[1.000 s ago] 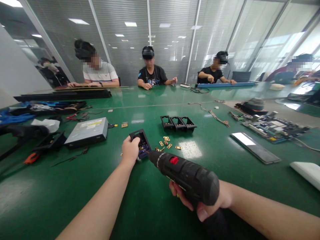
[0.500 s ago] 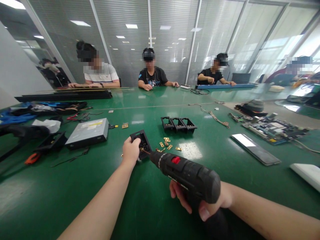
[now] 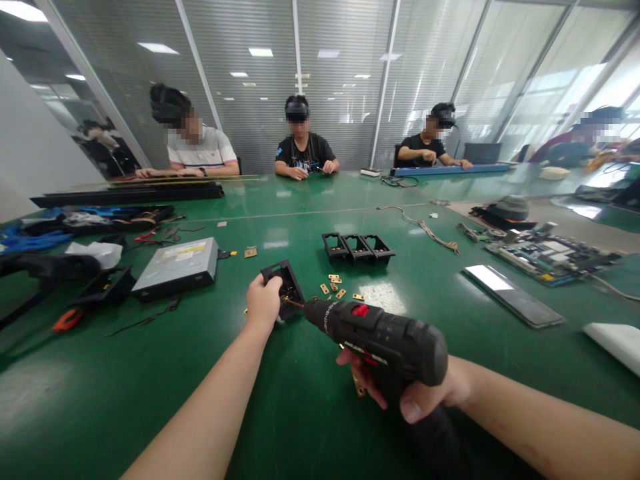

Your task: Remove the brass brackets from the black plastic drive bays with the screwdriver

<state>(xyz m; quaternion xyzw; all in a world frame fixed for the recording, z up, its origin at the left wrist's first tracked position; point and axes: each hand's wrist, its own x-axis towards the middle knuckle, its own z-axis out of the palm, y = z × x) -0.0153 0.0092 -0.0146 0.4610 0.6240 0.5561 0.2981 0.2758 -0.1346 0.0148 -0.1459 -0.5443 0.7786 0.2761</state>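
My left hand (image 3: 263, 297) grips a black plastic frame (image 3: 291, 283) by its left side, the thumb reaching over into its opening. The frame is tilted toward me, with small brass-coloured parts inside. Wrapped around the handle of a black cordless drill (image 3: 385, 337) is my right hand (image 3: 417, 393). The drill's thin bit (image 3: 296, 304) points left into the lower part of the frame; whether its tip touches a screw I cannot tell. Small brass plates (image 3: 341, 293) lie loose just right of the frame. More brass pieces (image 3: 359, 387) show below the drill, partly covered by my right hand.
Three joined black frames (image 3: 357, 247) stand beyond the brass plates. To the left are a silver disc drive (image 3: 175, 267) and an orange-handled tool (image 3: 68, 320). A phone (image 3: 510, 295) and a circuit board (image 3: 550, 253) lie right. Several people sit across the green table (image 3: 280, 220).
The drill's rear end has shifted slightly right and upward, uncovering brass pieces below it. My left hand and the frame stay almost still. The middle person across has brought both hands together.
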